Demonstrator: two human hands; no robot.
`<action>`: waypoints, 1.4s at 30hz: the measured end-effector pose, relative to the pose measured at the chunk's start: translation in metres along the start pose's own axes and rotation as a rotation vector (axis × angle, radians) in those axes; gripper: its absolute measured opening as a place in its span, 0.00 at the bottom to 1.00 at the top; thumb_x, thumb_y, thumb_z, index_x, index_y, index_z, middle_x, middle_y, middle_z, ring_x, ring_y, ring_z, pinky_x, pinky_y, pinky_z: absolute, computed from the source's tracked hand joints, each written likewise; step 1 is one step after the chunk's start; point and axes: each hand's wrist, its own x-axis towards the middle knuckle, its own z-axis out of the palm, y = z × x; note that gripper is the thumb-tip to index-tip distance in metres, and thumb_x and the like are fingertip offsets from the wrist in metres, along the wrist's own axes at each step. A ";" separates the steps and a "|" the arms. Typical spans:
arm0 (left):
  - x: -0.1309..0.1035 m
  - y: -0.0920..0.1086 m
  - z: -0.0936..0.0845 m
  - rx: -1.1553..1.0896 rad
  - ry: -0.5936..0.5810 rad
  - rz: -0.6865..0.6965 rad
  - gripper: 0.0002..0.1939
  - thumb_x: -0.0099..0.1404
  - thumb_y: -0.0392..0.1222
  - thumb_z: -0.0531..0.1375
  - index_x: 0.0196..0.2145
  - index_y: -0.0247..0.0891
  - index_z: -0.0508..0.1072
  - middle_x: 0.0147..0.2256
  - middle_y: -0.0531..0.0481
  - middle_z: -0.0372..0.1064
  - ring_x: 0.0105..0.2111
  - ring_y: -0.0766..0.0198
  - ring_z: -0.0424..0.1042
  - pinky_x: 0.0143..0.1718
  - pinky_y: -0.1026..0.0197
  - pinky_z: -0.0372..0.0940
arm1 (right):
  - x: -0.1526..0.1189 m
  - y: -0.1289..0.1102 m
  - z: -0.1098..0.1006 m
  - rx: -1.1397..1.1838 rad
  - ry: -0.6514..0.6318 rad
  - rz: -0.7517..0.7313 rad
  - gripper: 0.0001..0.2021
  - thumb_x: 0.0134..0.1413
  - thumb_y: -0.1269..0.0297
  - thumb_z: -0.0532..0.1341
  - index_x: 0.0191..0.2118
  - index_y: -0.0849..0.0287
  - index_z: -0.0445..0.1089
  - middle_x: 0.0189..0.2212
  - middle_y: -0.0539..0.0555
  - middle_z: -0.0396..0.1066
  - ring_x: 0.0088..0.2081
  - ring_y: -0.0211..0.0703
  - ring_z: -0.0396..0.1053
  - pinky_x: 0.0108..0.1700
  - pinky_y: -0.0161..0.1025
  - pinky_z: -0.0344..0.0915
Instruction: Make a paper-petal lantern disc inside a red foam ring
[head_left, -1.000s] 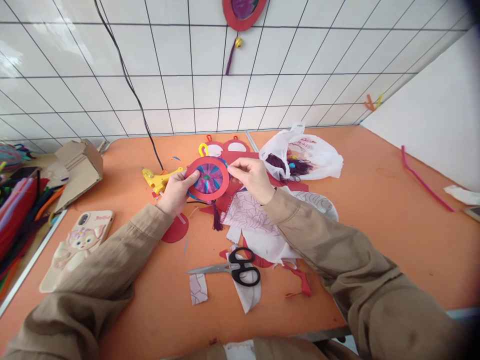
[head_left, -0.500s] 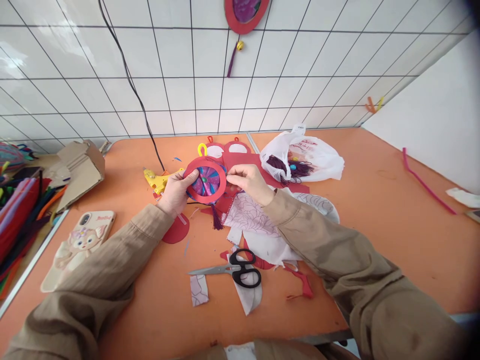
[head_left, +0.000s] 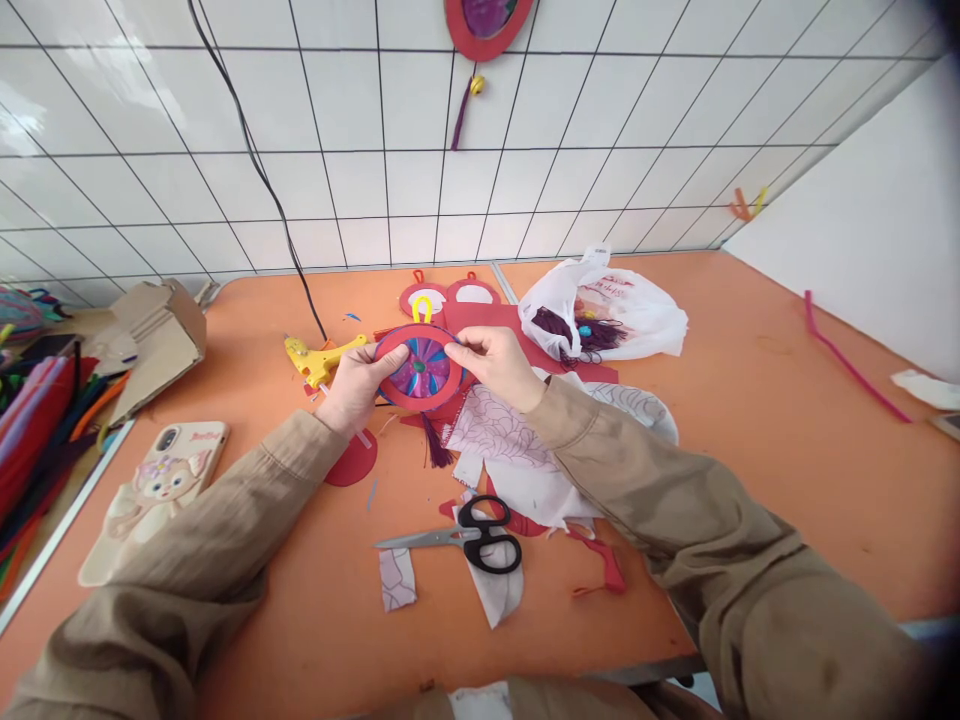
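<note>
One red-rimmed disc (head_left: 418, 367) sits, in the head view, between your left hand (head_left: 358, 380) and right hand (head_left: 499, 366) over the tabletop (head_left: 315, 600), fingers of each pinching opposite sides, neither hand clearly nearer, its yellow loop (head_left: 423, 301) pointing away and purple tassel (head_left: 435, 446) towards you.

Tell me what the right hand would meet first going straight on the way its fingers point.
The right hand would meet the red-rimmed disc first, and appears to be pinching its edge. Beyond that, roughly in line, is the left hand, though depth is unclear.
</note>
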 end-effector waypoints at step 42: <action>0.007 0.003 -0.016 0.108 -0.086 -0.311 0.14 0.46 0.38 0.75 0.29 0.30 0.80 0.27 0.43 0.79 0.23 0.60 0.77 0.28 0.59 0.76 | 0.001 0.018 0.004 0.000 0.003 0.069 0.23 0.51 0.51 0.61 0.17 0.55 0.49 0.15 0.43 0.47 0.19 0.33 0.50 0.24 0.36 0.48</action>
